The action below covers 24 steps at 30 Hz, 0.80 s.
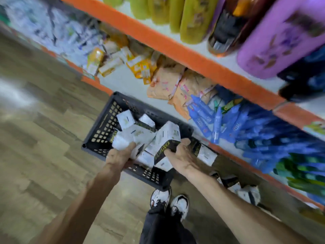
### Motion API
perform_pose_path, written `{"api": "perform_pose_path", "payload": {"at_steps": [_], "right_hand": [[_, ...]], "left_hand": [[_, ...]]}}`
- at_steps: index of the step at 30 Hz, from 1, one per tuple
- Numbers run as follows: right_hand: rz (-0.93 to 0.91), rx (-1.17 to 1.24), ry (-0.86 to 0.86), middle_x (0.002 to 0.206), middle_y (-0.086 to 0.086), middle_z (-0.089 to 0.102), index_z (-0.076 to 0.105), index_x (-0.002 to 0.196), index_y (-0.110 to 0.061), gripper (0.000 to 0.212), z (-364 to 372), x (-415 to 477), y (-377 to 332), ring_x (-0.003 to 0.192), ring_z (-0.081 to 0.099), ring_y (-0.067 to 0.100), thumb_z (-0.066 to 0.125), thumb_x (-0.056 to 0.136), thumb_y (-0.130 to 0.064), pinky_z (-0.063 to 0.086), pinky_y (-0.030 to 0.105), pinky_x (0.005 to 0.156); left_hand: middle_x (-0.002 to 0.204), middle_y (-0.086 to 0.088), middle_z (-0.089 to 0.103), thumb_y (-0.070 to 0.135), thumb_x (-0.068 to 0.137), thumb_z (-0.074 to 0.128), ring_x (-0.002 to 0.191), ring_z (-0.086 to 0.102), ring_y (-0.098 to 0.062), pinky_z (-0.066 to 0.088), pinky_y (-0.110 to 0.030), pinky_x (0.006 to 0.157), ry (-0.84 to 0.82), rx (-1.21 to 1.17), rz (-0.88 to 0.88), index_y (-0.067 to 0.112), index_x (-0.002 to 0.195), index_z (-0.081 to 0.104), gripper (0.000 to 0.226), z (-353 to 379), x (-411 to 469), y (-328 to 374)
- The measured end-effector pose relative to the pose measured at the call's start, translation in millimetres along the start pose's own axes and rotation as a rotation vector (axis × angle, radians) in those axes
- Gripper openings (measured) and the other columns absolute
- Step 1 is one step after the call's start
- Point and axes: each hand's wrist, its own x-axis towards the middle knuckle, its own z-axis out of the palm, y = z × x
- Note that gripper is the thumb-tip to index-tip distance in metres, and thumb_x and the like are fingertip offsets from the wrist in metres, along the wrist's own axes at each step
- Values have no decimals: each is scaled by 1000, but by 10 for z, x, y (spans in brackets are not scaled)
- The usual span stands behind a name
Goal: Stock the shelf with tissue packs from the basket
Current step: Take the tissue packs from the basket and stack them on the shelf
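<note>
Both hands are down inside the basket (98,136), in the heap of tissue packs (140,134) that fills it. The left hand (121,154) curls its fingers over a white pack (121,142) at the basket's near-left side, and the right hand (182,152) clamps round the dark end of a black-banded pack (168,136) at its near-right side. That pack's long axis points away from the hand toward the basket's far rim, and the shelf (126,81) lies just beyond that rim, so the right hand looks the nearer one for the lift across.
</note>
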Motion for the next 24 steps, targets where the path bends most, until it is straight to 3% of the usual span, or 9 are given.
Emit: {"api": "perform_pose_path", "payload": {"at_steps": [2,5,11,14,16,19,21,22,24], "right_hand": [[-10,-15,9,75,-3,35,38,98,-19,28,-465,-504,-191,57,36,14,54,90,-41,25,28,51],[-39,34,68,107,4,49,33,131,-14,51,-1169,-1345,-481,82,53,23,54,91,-37,37,31,64],[-97,91,136,92,2,51,33,115,-22,36,-2266,-3028,-796,73,52,15,55,91,-37,36,27,56],[-153,104,191,91,-2,50,32,120,-20,40,-2595,-3653,-794,73,53,12,54,92,-39,36,28,58],[-146,122,240,101,-2,53,31,123,-23,44,-2768,-3975,-747,81,56,14,55,91,-41,39,27,60],[-184,162,309,112,5,56,38,116,-22,35,-3011,-4349,-625,84,55,13,57,91,-36,42,27,64],[-215,169,341,118,3,56,39,116,-24,35,-3174,-4568,-562,94,55,12,58,89,-36,44,28,74],[-219,173,355,119,1,56,38,118,-24,37,-3263,-4668,-528,97,55,12,59,89,-37,45,28,77],[-207,211,388,118,-3,55,40,124,-26,44,-3427,-4815,-439,100,54,12,60,87,-39,46,31,82]], "left_hand": [[93,-16,63,31,89,65,68,66,-15,58,-28,72,-66,-39,103,1,95,60,31,-184,-513,296],[65,-10,62,28,86,69,68,66,-21,59,-33,78,-114,-74,119,2,76,58,30,-452,-1285,791],[53,-4,43,25,94,58,61,50,-23,40,-51,108,-316,-91,135,0,96,63,26,-739,-2851,1516],[43,-10,46,21,91,63,60,53,-28,43,-53,104,-363,-60,208,-9,74,60,35,-721,-3496,1730],[53,-28,54,18,89,66,69,63,-36,51,-49,95,-382,-47,273,-26,79,58,46,-677,-3812,1788],[41,-2,53,17,90,65,52,60,-16,57,-27,59,-388,-16,372,1,57,58,38,-504,-4143,1893],[46,2,52,15,90,65,56,55,-16,52,-21,47,-399,15,459,6,71,56,23,-400,-4316,1986],[53,0,53,15,89,66,59,55,-16,53,-23,50,-431,23,495,4,84,59,15,-337,-4412,2028],[60,0,56,19,85,72,61,59,-16,57,-29,63,-498,48,546,-2,104,63,30,-218,-4573,2110]]}}
